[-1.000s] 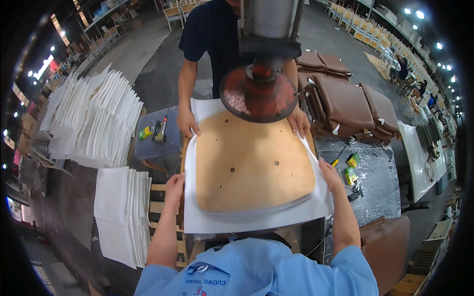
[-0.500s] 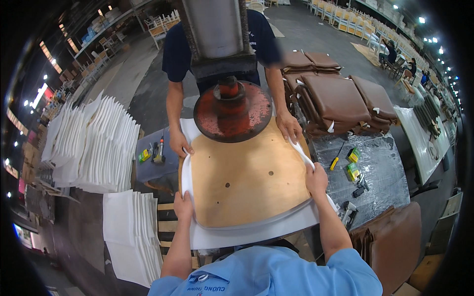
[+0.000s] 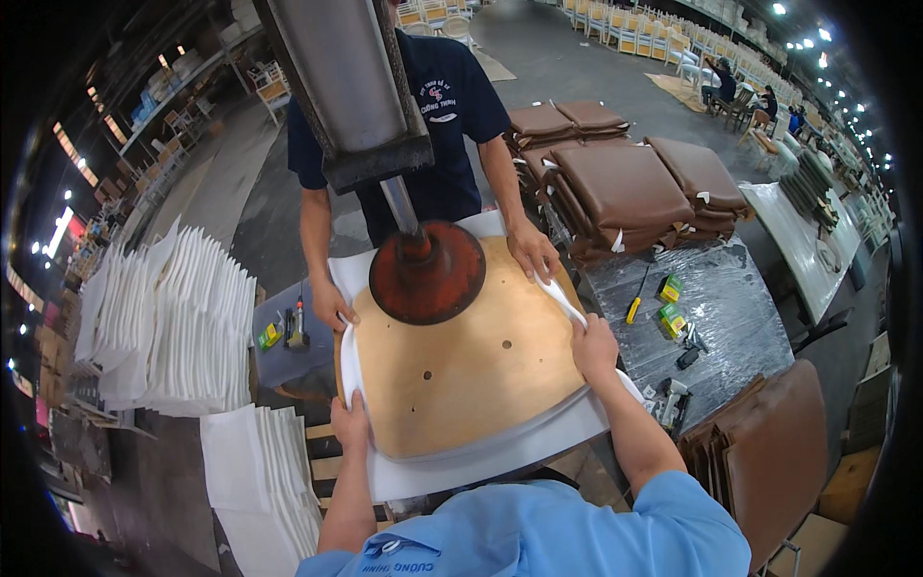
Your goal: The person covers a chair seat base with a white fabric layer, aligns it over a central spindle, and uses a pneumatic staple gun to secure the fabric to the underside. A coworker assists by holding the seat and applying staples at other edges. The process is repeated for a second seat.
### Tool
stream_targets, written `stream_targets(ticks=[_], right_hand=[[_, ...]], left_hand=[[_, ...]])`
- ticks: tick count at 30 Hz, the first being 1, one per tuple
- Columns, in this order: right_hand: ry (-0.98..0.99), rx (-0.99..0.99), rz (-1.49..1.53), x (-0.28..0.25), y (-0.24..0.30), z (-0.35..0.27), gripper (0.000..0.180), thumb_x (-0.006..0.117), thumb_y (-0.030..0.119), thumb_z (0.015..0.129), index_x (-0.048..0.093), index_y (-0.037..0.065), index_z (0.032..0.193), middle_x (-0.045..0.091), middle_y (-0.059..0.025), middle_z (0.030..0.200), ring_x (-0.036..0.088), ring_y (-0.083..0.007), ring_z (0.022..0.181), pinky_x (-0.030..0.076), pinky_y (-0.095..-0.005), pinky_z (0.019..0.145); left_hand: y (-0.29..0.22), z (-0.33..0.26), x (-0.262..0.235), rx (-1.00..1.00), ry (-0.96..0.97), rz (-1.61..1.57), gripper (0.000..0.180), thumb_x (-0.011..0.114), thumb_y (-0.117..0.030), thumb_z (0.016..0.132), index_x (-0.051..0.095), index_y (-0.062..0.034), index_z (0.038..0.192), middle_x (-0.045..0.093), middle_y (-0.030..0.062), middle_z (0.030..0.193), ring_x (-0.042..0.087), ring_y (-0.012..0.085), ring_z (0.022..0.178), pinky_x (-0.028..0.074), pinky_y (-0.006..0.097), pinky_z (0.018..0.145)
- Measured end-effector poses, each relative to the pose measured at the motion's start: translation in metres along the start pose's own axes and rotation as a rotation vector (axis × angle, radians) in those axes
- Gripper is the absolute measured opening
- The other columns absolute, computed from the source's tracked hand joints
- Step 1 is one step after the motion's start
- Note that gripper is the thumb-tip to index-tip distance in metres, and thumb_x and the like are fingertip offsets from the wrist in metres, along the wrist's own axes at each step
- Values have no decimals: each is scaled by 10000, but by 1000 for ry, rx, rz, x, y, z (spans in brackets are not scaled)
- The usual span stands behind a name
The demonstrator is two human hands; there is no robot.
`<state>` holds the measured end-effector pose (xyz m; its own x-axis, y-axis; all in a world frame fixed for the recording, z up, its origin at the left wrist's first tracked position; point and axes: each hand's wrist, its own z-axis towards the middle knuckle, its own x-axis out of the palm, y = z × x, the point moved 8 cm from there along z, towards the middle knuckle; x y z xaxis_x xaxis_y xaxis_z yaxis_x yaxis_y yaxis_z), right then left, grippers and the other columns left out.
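Observation:
A plywood seat board (image 3: pixel 481 394) with several small holes lies on a white padding sheet (image 3: pixel 538 452) that sticks out around it. My left hand (image 3: pixel 351 423) is closed on the sheet's folded-up edge at the board's left side. My right hand (image 3: pixel 596 348) grips the raised edge on the right, thumb on top; the fingertips of both hands are hidden. Over the far part of the board a round red-and-black press plate (image 3: pixel 428 274) hangs on a metal rod; whether it touches the wood I cannot tell. Opposite, a co-worker's hands (image 3: pixel 532 252) hold the sheet's far sides.
White padding sheets (image 3: pixel 173 327) stand stacked at the left. On the right, brown upholstered seats (image 3: pixel 625 188) are piled behind a plastic-covered table (image 3: pixel 731 288) with a yellow screwdriver (image 3: pixel 635 306) and small boxes. Brown covers (image 3: pixel 769 452) lie near my right arm.
The press plate has come down toward the board, and its metal rod now shows. My hands keep their hold on the sheet's edges. The whole view has shifted a little.

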<state>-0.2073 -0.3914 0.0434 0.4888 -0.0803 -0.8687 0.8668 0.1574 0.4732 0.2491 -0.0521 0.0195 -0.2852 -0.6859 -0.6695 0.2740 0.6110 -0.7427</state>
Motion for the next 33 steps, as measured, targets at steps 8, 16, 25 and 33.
stream_targets(ticks=[8, 16, 25, 33], right_hand=[[68, 15, -104, 10, 2, -3, 351, 607, 376, 1098, 601, 31, 1163, 655, -228, 1141, 691, -454, 1054, 579, -591, 861], [78, -37, -93, 10, 12, -4, 339, 609, 315, 1102, 572, 26, 1275, 635, -245, 1201, 677, -481, 1083, 567, -572, 896], [93, -24, -96, 14, 9, -5, 361, 605, 323, 1110, 571, 20, 1302, 644, -263, 1214, 681, -493, 1076, 566, -577, 894], [78, -37, -52, 10, 11, -6, 349, 603, 335, 1110, 567, 44, 1299, 624, -233, 1180, 669, -478, 1089, 565, -580, 890]], left_hand=[[12, 2, 3, -116, 53, 65, 509, 732, -448, 1024, 708, 34, 1188, 768, 287, 1124, 734, 478, 1076, 556, 524, 931], [17, 2, 0, -110, 27, 55, 544, 684, -540, 1036, 717, -23, 1204, 773, 269, 1136, 733, 476, 1103, 555, 536, 935], [21, 3, -1, -156, 62, 31, 556, 640, -562, 1058, 693, -16, 1146, 758, 268, 1084, 716, 481, 1082, 543, 531, 925], [24, 8, 3, -158, 39, -41, 516, 647, -488, 1077, 683, 26, 1086, 744, 271, 1050, 711, 478, 1059, 537, 528, 905]])
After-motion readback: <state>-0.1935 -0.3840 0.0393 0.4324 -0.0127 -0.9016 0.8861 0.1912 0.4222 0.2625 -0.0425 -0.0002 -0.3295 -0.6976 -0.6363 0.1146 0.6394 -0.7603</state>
